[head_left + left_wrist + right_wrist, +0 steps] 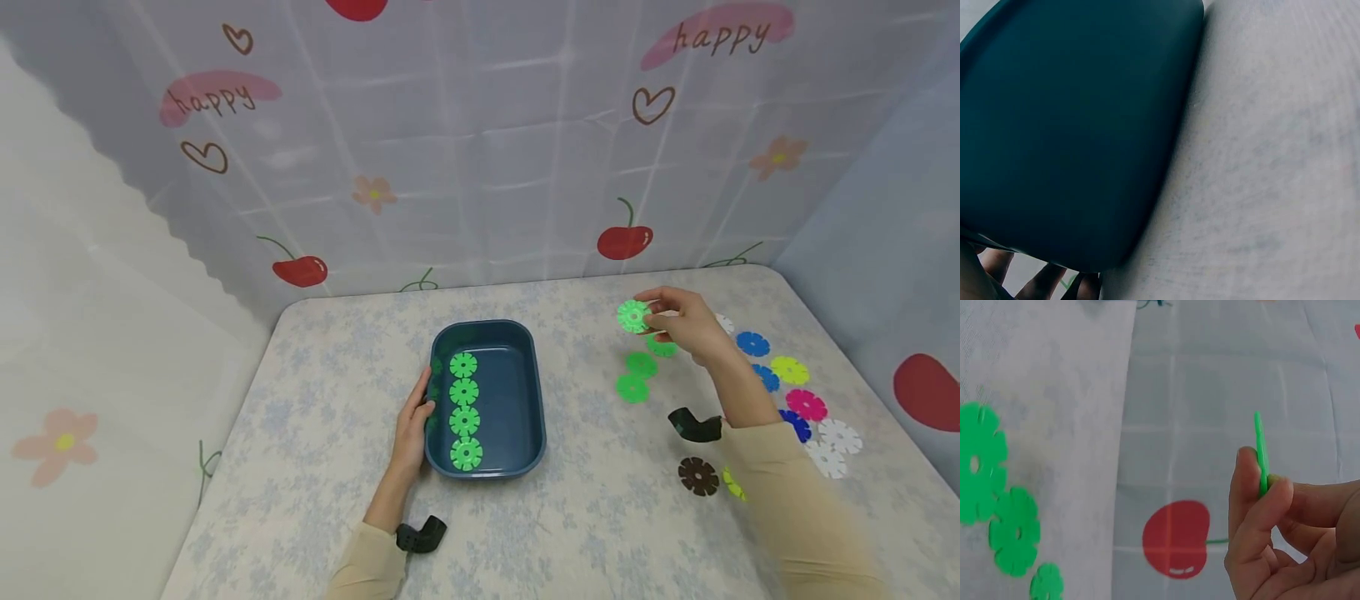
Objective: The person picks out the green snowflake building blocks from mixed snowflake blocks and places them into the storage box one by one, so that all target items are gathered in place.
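Blue-patterned tablecloth (247,467) lies underneath. Nearest, the left hand (410,425) rests, fingers nearly straight, at nine o'clock of a navy tray (508,400) containing four green discs (464,421) in a column. Toward two o'clock, beyond some matching loose discs (632,388), the right hand (684,325) pinches a thin, bright-green notched disc (630,316), centre-holed, raised on edge.

Four discs (459,393) in tray (510,400), others (814,410) rightward.

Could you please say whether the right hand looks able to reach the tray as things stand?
Probably yes: the right hand holds a green disc, and nothing tall stands on the table between that hand and the tray.
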Tool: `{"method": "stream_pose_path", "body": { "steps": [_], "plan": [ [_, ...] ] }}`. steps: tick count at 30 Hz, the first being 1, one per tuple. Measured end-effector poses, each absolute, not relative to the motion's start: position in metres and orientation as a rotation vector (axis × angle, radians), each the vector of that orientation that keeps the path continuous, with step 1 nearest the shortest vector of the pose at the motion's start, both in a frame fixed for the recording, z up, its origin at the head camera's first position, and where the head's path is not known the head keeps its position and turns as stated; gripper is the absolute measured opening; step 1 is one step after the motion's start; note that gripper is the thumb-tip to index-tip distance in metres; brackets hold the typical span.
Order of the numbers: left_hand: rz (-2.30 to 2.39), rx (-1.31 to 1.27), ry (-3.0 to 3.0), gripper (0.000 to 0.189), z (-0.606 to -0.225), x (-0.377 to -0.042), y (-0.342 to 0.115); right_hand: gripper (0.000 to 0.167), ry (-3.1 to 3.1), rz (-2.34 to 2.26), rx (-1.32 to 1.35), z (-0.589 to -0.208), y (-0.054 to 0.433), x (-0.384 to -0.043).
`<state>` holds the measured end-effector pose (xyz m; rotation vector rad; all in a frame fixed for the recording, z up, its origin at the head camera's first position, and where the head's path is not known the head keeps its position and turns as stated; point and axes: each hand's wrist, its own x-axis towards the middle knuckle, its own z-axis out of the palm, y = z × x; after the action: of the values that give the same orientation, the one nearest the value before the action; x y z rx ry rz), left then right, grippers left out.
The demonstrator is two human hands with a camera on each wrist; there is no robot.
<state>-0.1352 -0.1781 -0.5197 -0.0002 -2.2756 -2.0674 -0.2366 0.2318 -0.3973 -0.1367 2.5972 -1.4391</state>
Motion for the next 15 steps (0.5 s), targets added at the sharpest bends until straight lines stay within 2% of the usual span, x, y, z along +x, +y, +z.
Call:
{"method": "stream_pose_path", "body": {
  "steps": [7,15],
  "plan": [
    [-2.075,-0.014,-2.274,0.054,-0.518,-0.135,-0.177,0.036,2.457,-1.413,-0.431,-0.38,0.188,-0.23],
    [-2.094,0.012,-2.278,0.054,-0.518,-0.133,-0.178,0.027,2.306,-1.373,-0.654,-0.381,0.141,-0.233]
  ]
}}
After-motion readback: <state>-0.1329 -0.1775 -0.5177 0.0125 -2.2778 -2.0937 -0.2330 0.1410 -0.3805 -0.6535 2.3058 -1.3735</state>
